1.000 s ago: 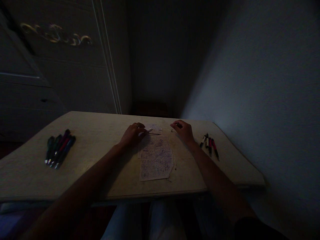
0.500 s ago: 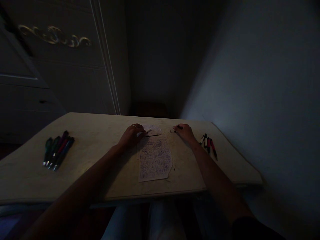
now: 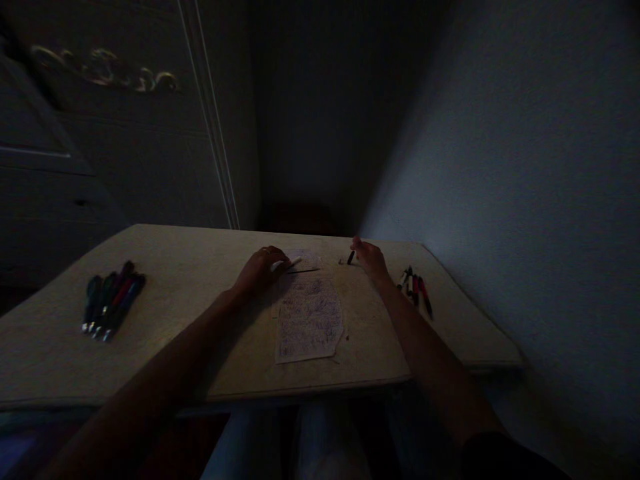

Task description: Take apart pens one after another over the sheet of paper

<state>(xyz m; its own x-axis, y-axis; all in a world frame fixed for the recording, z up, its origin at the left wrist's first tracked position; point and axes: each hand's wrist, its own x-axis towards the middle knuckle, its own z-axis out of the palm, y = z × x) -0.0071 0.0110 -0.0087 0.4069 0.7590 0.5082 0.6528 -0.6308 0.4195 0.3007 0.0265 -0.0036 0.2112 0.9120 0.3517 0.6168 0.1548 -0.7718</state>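
The fingers of my left hand [image 3: 260, 270] grip the white barrel [image 3: 296, 261] above the written paper [image 3: 310, 317], in nearly the same position as half a second ago, with the thin dark rod [image 3: 306, 271] projecting beside it (whether the rod is also gripped, I cannot tell). At my right hand [image 3: 370, 259], the fingertips are now higher than in the previous view, and the short black piece [image 3: 351, 257] shows more plainly, tilted just below them; I cannot tell whether they grasp or have released it. A tiny part [image 3: 341, 262] lies near it on the surface [image 3: 220, 260].
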